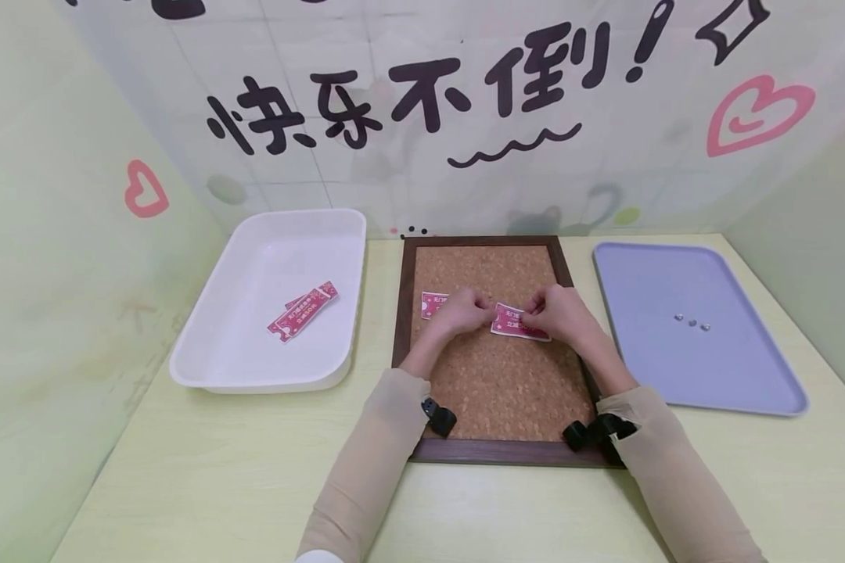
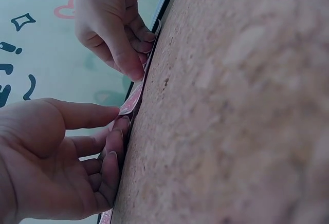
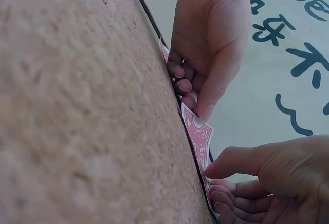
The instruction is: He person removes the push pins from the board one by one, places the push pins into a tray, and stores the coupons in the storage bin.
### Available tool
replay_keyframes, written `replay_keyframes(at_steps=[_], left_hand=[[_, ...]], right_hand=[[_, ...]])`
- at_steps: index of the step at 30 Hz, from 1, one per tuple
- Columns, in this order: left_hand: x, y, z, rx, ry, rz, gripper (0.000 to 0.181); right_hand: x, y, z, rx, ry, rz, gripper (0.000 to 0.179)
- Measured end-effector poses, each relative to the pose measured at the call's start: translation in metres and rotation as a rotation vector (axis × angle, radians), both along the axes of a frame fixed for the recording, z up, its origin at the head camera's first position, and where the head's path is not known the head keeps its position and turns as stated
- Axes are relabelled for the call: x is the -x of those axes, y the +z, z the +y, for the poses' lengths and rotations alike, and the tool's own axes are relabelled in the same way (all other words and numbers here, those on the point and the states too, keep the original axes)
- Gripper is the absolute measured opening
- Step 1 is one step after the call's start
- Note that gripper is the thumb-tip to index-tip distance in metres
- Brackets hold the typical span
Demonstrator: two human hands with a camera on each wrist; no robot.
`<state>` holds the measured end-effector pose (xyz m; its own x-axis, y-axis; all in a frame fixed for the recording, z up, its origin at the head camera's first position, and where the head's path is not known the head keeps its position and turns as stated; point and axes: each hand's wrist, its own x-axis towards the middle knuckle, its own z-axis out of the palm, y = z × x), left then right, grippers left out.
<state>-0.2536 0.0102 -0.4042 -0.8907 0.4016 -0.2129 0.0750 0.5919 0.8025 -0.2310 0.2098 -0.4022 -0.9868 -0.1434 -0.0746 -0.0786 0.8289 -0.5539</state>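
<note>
A red-and-white paper coupon (image 1: pixel 510 324) lies over the right middle of a brown-framed corkboard (image 1: pixel 496 399). My left hand (image 1: pixel 467 310) pinches its left edge between thumb and forefinger, as the left wrist view shows at the coupon's corner (image 2: pixel 128 106). Toward the other end, my right hand (image 1: pixel 562 313) holds the coupon with thumb and fingertips and covers part of it. In the right wrist view the coupon (image 3: pixel 198 134) stands slightly lifted from the cork at its near edge. A second coupon (image 1: pixel 432 304) lies on the board's left side, partly hidden by my left hand.
On the left stands a white plastic tub (image 1: pixel 253 379) holding overlapping red coupons (image 1: pixel 299 315). To the right, a lavender tray (image 1: pixel 676 274) carries a few small shiny pieces (image 1: pixel 692 322). A printed wall sheet (image 1: pixel 408 188) rises behind the pale table (image 1: pixel 218 469).
</note>
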Motion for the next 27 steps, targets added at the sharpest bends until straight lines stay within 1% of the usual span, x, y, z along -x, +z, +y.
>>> replay_keyframes(at_steps=[8, 15, 20, 27], left_hand=[[0.0001, -0.0001, 0.0006, 0.011, -0.001, -0.005, 0.026], [0.0012, 0.0006, 0.0015, 0.029, 0.006, -0.019, 0.026], [0.0012, 0.0016, 0.0026, 0.033, 0.015, -0.039, 0.03], [0.001, 0.002, 0.0026, 0.037, 0.02, -0.045, 0.034]], right_hand=[[0.001, 0.0009, -0.0046, -0.011, -0.036, -0.009, 0.017], [0.0007, 0.0012, -0.0064, -0.012, -0.044, -0.008, 0.018], [0.001, 0.0012, -0.0072, -0.027, -0.048, -0.01, 0.019], [0.0019, 0.0016, -0.0082, -0.051, -0.047, -0.008, 0.022]])
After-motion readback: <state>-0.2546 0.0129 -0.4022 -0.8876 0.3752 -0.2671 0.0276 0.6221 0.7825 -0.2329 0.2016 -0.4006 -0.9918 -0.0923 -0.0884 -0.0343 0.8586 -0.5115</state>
